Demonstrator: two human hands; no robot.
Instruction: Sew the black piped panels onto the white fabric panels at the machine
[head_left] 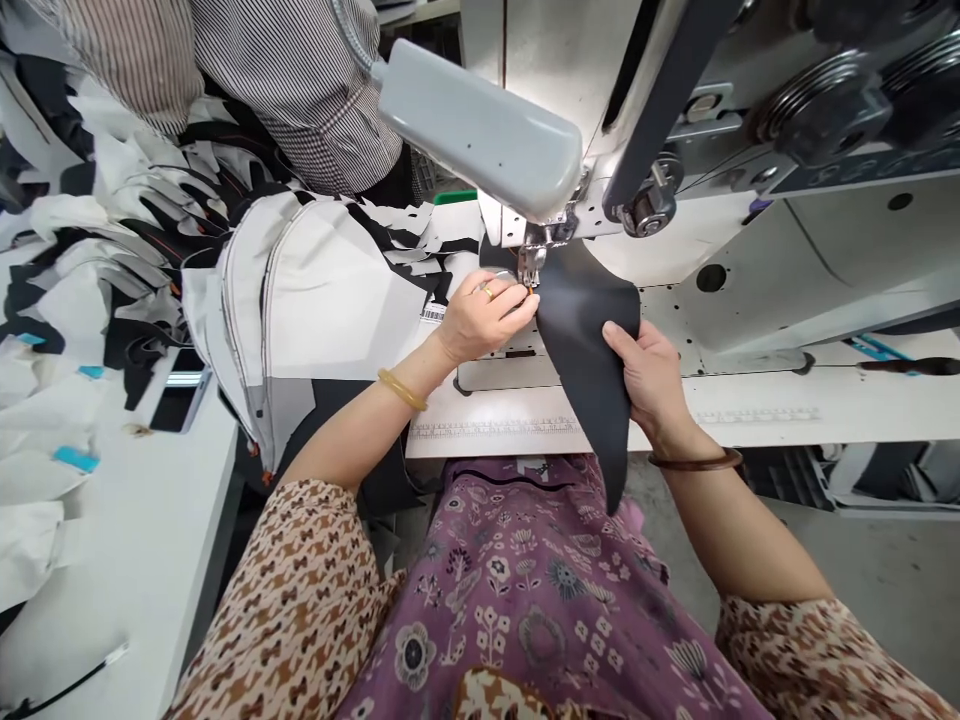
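A black leather-like panel [589,350] lies partly beneath the presser foot [530,262] of a sewing machine, its pointed end hanging over the table's front edge. My left hand [491,315] is closed in a pinch at the panel's left edge, just in front of the foot. A small bit of orange shows at those fingertips; what it belongs to is too small to tell. On the panel's right side, my right hand [651,375] grips the edge, thumb on top and fingers mostly hidden underneath.
A grey lamp head [480,130] hangs low over the needle. Left of the machine lie white and black sewn pieces [322,290], a phone [180,395] and heaped cut parts [112,260]. A screwdriver [911,367] rests at right. Another person's striped sleeve [300,90] is across the table.
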